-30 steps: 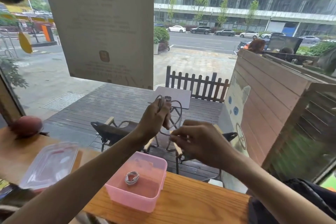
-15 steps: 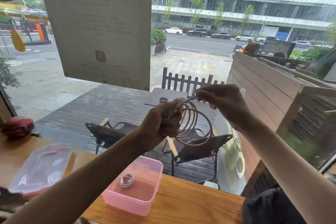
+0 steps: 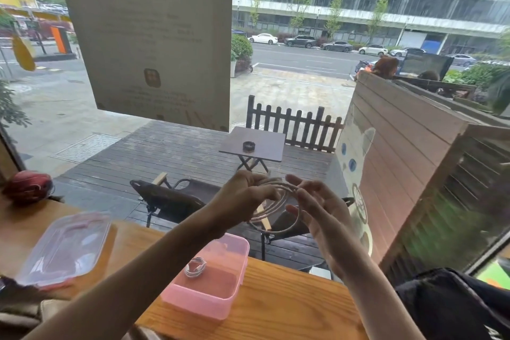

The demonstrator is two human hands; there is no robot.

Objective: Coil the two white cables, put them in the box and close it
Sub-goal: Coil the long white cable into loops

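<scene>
Several loose loops, white cable (image 3: 278, 201)

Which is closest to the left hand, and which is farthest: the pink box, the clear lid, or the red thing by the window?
From the left hand, in the head view:
1. Open pink plastic box, below the hand on the wooden counter.
2. Clear plastic lid, lying flat farther left.
3. Round red object, far left by the window.

Both forearms are bare to the frame's edge, the left hand (image 3: 242, 196) and right hand (image 3: 317, 210) without rings.
</scene>
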